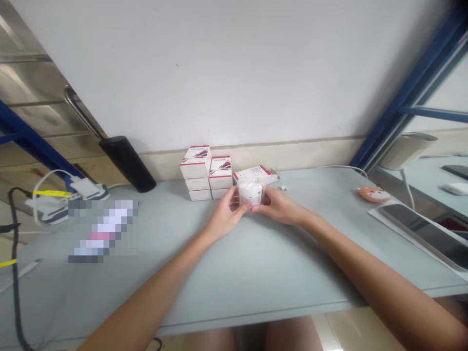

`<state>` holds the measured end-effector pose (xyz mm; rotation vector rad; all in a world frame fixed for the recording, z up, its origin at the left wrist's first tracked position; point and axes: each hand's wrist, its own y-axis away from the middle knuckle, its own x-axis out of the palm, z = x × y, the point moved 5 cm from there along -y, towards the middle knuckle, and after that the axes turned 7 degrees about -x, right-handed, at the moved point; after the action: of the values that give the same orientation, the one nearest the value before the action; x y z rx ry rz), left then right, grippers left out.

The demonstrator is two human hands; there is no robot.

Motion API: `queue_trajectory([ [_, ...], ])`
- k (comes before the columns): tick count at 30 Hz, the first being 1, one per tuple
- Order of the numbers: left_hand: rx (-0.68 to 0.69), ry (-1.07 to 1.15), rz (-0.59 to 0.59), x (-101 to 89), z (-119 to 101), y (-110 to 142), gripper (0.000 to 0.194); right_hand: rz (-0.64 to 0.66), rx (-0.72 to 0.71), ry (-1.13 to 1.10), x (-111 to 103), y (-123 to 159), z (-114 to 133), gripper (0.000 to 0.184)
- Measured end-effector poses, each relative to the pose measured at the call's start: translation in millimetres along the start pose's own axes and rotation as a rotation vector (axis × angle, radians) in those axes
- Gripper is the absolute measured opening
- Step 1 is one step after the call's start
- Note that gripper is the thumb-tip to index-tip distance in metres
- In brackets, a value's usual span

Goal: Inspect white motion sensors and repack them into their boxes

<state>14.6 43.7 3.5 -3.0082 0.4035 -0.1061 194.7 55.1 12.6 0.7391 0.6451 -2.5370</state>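
Between my two hands is a small white device in a clear plastic bag (250,191), held just over the table. My left hand (230,212) grips its left side, thumb in front. On the other side my right hand (280,204) closes round it, thumb toward the front. The device's exact kind does not show. Right behind it lies a white and red box (254,173) with a flap sticking out at its right end. To the left stand stacked white and red boxes (195,168), several in all. A tiny white piece (283,187) lies beyond my right hand.
A black cylinder (127,163) leans at the back left. Power strips (53,207) with cables and a blurred-out flat object (104,231) are on the left. An orange animal-faced item (373,194) and a phone (426,234) lie right. A wall closes off the table's (256,273) back.
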Motion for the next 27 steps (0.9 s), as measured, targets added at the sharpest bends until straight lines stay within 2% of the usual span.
queue_trajectory([
  [7, 0.045, -0.129, 0.014, -2.4, 3.6, -5.2, 0.050, 0.046, 0.029, 0.023, -0.6, 0.9, -1.1, 0.042],
  [13, -0.007, -0.146, -0.047, -5.4, 8.2, -4.2, 0.046, 0.058, -0.059, 0.080, 5.9, 4.1, -0.5, 0.050],
  [19, -0.049, 0.072, -0.213, -8.1, 4.5, -1.7, 0.051, 0.118, -0.026, 0.048, 3.2, 3.8, 4.5, 0.038],
  [22, -0.084, 0.216, -0.270, -11.4, -3.2, -0.4, 0.054, 0.151, 0.008, -0.070, 0.1, 2.8, 4.5, 0.027],
  [27, -0.079, 0.439, -0.228, -11.4, -16.5, -1.6, 0.050, 0.049, 0.066, -0.293, -5.6, 2.0, 5.0, 0.032],
])
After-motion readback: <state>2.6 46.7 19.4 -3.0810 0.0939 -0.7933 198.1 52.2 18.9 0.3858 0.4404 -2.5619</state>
